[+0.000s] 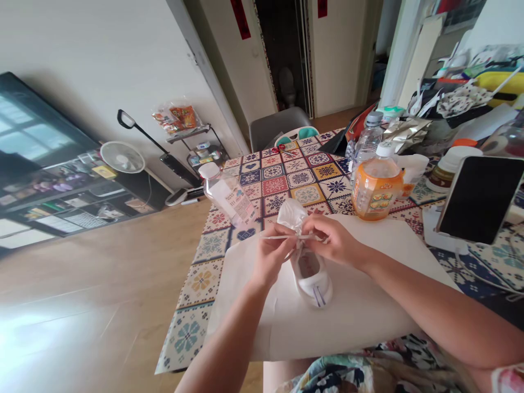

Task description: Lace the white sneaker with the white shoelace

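Observation:
A small white shoe (pixel 314 288) lies on a white sheet (pixel 249 305), its toe pointing away from me and its heel, marked with two purple stripes, toward me. Over the laced part, my left hand (pixel 275 252) pinches a white shoelace (pixel 278 237). From the other side, my right hand (pixel 327 237) also has its fingers closed on the lace. The lace runs straight between both hands, and a loop of it hangs by the left fingers. My fingers hide part of the lacing.
A clear labelled bottle (pixel 233 199) leans beyond my left hand. To the right stand an orange container (pixel 374 188), a plastic bottle (pixel 368 136) and a propped phone (pixel 478 199). Red scissors (pixel 280 148) rest at the far end of the patterned tablecloth (pixel 204 256).

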Demonstrator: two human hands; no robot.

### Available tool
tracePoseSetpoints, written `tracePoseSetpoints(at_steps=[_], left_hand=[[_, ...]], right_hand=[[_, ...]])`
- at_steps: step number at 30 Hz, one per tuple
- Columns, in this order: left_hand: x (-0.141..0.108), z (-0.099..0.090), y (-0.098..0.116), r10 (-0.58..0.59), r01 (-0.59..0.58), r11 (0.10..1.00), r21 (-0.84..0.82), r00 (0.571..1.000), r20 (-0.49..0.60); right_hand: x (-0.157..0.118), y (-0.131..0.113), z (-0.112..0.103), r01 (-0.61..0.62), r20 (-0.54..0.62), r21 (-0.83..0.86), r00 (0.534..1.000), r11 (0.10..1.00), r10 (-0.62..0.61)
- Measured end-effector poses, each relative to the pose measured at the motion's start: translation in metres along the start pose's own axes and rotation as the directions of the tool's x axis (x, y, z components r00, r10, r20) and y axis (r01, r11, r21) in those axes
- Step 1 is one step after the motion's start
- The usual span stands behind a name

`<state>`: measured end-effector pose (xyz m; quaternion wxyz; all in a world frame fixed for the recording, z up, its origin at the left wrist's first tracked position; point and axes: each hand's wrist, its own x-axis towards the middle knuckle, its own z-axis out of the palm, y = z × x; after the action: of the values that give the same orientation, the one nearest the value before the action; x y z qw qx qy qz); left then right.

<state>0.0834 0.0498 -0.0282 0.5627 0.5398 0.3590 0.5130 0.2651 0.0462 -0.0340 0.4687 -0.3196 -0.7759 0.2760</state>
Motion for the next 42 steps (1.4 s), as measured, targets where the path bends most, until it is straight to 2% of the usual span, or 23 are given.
tracePoseSetpoints(at_steps=[2, 5, 8, 10, 12, 13, 15, 17, 19, 21, 24, 28, 31, 34, 36, 39, 40, 42], left_hand=[[0.000, 0.001, 0.001, -0.024, 0.023, 0.999, -0.044, 0.999, -0.029], [0.000, 0.003, 0.002, -0.062, 0.059, 0.996, -0.072, 0.997, -0.037], [-0.001, 0.004, 0.001, -0.113, 0.113, 0.989, -0.100, 0.994, 0.005], [0.001, 0.004, 0.001, -0.136, 0.139, 0.981, -0.136, 0.990, 0.029], [0.004, 0.002, 0.002, -0.137, 0.138, 0.967, -0.212, 0.990, 0.017], [0.006, 0.000, 0.003, -0.133, 0.127, 0.953, -0.276, 0.991, -0.004], [0.012, -0.005, 0.005, -0.142, 0.102, 0.896, -0.433, 0.988, -0.062], [0.018, -0.010, 0.007, -0.172, 0.079, 0.812, -0.579, 0.979, -0.107], [0.022, -0.017, 0.008, -0.197, 0.075, 0.739, -0.670, 0.974, -0.109], [0.024, -0.024, 0.009, -0.220, 0.106, 0.717, -0.689, 0.972, -0.079], [0.026, -0.033, 0.011, -0.262, 0.162, 0.795, -0.585, 0.961, -0.090], [0.026, -0.042, 0.016, -0.245, 0.191, 0.926, -0.324, 0.960, -0.134], [0.026, -0.044, 0.016, -0.249, 0.236, 0.966, -0.105, 0.959, -0.133], [0.030, -0.044, 0.008, -0.258, 0.277, 0.955, 0.103, 0.951, -0.168], [0.032, -0.042, 0.002, -0.272, 0.307, 0.931, 0.200, 0.945, -0.183], [0.033, -0.038, -0.007, -0.312, 0.342, 0.901, 0.266, 0.938, -0.150], [0.031, -0.037, -0.008, -0.328, 0.353, 0.892, 0.281, 0.935, -0.131], [0.028, -0.035, -0.009, -0.324, 0.338, 0.891, 0.304, 0.941, -0.096]], right_hand=[[-0.001, 0.002, 0.002, 0.114, -0.079, -0.125, 0.989, 0.986, -0.124], [-0.002, 0.001, 0.005, 0.322, -0.094, -0.307, 0.926, 0.896, -0.365], [-0.002, -0.001, 0.007, 0.351, -0.123, -0.319, 0.906, 0.880, -0.406], [-0.001, -0.002, 0.007, 0.294, -0.165, -0.203, 0.930, 0.934, -0.329], [0.001, -0.002, 0.003, 0.183, -0.192, 0.021, 0.966, 0.983, -0.176], [0.002, -0.002, 0.001, 0.118, -0.203, 0.171, 0.976, 0.978, -0.082], [0.005, -0.002, -0.007, 0.019, -0.195, 0.492, 0.977, 0.871, 0.089], [0.009, -0.001, -0.016, -0.035, -0.135, 0.733, 0.971, 0.679, 0.196], [0.012, 0.001, -0.024, -0.081, -0.049, 0.853, 0.971, 0.516, 0.232], [0.014, 0.002, -0.032, -0.119, 0.016, 0.895, 0.971, 0.429, 0.238], [0.014, 0.005, -0.042, -0.184, 0.099, 0.902, 0.968, 0.390, 0.229], [0.011, 0.009, -0.058, -0.367, 0.319, 0.838, 0.930, 0.404, 0.184], [0.008, 0.012, -0.070, -0.529, 0.505, 0.741, 0.845, 0.414, 0.175], [0.005, 0.016, -0.076, -0.635, 0.625, 0.655, 0.760, 0.409, 0.179], [0.004, 0.018, -0.073, -0.675, 0.687, 0.599, 0.709, 0.430, 0.156], [0.004, 0.017, -0.063, -0.725, 0.785, 0.473, 0.605, 0.501, 0.134], [0.004, 0.016, -0.059, -0.731, 0.797, 0.434, 0.584, 0.527, 0.153], [0.005, 0.013, -0.052, -0.731, 0.775, 0.373, 0.584, 0.572, 0.240]])
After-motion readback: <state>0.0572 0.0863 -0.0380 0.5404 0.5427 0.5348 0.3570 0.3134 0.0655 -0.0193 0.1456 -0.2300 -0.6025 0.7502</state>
